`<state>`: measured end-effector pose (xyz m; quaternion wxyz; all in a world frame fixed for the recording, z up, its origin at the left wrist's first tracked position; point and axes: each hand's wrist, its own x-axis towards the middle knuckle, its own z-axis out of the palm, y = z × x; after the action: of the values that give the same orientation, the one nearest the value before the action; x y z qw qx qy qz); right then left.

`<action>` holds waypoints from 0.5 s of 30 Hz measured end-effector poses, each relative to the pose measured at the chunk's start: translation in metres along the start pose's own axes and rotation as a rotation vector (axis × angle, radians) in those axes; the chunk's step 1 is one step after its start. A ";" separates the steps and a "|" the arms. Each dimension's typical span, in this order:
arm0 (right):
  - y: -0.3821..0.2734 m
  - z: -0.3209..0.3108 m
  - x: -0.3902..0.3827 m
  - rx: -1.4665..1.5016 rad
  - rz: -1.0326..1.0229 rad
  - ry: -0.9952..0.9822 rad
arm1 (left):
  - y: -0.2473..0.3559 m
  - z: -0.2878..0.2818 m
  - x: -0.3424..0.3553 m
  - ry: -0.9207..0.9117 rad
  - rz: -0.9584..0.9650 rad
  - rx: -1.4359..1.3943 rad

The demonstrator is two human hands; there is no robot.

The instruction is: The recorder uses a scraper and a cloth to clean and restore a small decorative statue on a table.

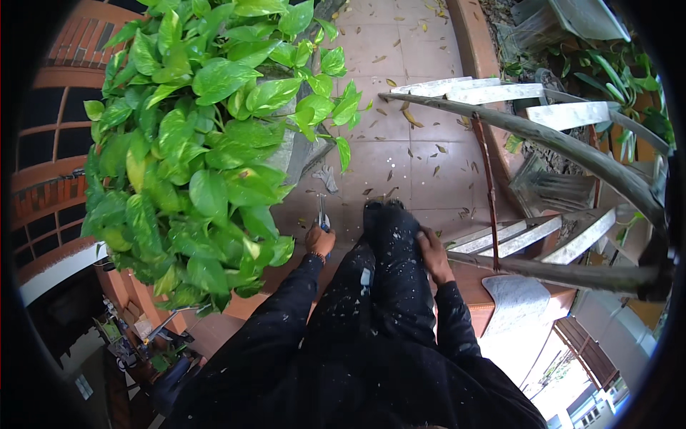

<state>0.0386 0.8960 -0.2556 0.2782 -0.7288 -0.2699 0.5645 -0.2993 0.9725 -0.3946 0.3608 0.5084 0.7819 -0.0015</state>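
Observation:
My left hand (319, 242) is closed on pruning shears (323, 218) with blue on the handles, blades pointing forward over the tiles. Beside it hangs a dense plant (214, 189) with green and some yellowing leaves. My right hand (433, 254) rests against the side of my dark, paint-spattered trouser leg (393, 264), fingers loosely apart and nothing visible in them. A pale grey glove (326, 179) lies on the tiled floor just past the shears.
A slatted wooden frame (543, 136) with pale rungs fills the right side, beside a low ledge (471, 28). Dry leaves (411, 118) are scattered over the tiles. A grey mat (516, 300) lies on a step at lower right. Assorted items (139, 329) stand at lower left.

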 end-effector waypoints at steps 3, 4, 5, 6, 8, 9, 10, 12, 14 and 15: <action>0.030 0.020 -0.009 -0.360 -0.111 -0.017 | 0.023 0.039 0.026 -0.049 -0.121 0.195; 0.058 0.036 -0.002 -0.393 -0.163 -0.089 | 0.010 0.055 0.049 -0.033 -0.127 0.196; 0.078 0.051 0.001 -0.486 -0.138 -0.132 | -0.002 0.070 0.073 0.018 -0.145 0.196; 0.100 0.067 -0.005 -0.577 -0.087 -0.171 | -0.018 0.088 0.085 0.046 -0.164 0.207; 0.119 0.074 -0.017 -0.745 -0.007 -0.182 | -0.015 0.123 0.105 0.042 -0.176 0.212; 0.119 0.079 -0.017 -0.907 0.030 -0.198 | -0.011 0.133 0.126 0.080 -0.184 0.208; 0.119 0.080 -0.018 -0.902 0.049 -0.196 | -0.009 0.148 0.143 0.111 -0.191 0.204; 0.112 0.085 -0.018 -0.885 0.052 -0.149 | -0.037 0.166 0.183 0.181 -0.346 0.156; 0.106 0.079 -0.014 -0.849 0.080 -0.125 | -0.051 0.189 0.210 0.182 -0.390 0.163; 0.106 0.076 -0.010 -0.820 0.095 -0.089 | -0.053 0.202 0.218 0.189 -0.403 0.157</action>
<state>-0.0288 0.8225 -0.3398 -0.0735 -0.7656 -0.4505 0.4533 -0.2759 1.0454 -0.6867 0.2380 0.3666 0.8953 -0.0866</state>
